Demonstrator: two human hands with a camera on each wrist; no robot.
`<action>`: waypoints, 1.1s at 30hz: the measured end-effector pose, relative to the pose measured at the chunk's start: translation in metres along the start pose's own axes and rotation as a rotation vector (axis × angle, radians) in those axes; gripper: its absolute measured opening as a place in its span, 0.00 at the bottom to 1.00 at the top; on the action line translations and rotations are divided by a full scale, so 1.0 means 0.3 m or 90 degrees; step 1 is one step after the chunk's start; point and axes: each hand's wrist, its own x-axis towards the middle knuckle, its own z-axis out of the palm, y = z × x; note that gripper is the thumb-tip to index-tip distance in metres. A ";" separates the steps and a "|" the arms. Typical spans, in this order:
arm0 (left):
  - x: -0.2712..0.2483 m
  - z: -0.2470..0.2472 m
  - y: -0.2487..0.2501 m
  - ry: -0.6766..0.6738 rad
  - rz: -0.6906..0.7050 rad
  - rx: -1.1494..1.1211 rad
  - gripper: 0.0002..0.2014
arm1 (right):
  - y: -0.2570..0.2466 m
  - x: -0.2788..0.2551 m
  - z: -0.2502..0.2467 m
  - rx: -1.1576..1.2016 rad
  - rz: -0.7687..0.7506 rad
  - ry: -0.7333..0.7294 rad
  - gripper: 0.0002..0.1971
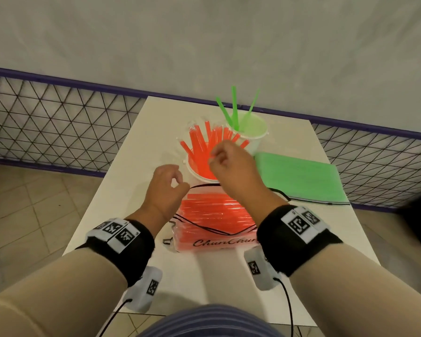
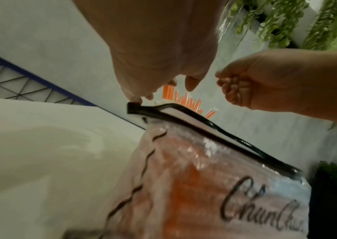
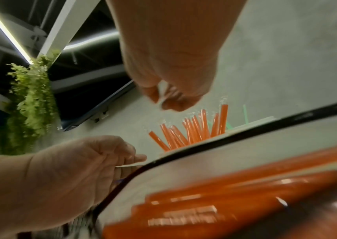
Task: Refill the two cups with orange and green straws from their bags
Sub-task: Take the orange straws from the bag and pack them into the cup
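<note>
At the bottom centre of the head view the bag of orange straws (image 1: 215, 222) lies on the white table (image 1: 122, 190), its black-edged mouth toward the cups. The left hand (image 1: 164, 184), just left of centre, pinches the corner of that black edge between thumb and fingertips, as the left wrist view shows. The right hand (image 1: 231, 164), at the middle of the frame, hangs over the near cup with its fingers curled in; whether it holds a straw cannot be told. Behind it, the cup of orange straws (image 1: 197, 171) is well filled. Right of centre lies the bag of green straws (image 1: 299, 178). Farthest, upper centre, the second cup (image 1: 252, 135) holds three green straws (image 1: 233, 108).
</note>
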 end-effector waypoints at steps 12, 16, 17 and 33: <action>-0.115 -0.041 -0.045 -0.299 -0.081 0.108 0.36 | 0.137 -0.118 0.103 -0.379 -0.203 -0.360 0.22; -0.125 -0.045 -0.048 -0.319 -0.141 0.034 0.47 | 0.124 -0.131 0.113 -0.445 -0.251 -0.375 0.19; -0.125 -0.046 -0.053 -0.324 -0.150 0.019 0.48 | 0.121 -0.137 0.116 -0.450 -0.252 -0.376 0.17; -0.118 -0.032 -0.031 -0.335 -0.168 -0.006 0.46 | 0.121 -0.137 0.165 -0.449 -0.203 -0.394 0.11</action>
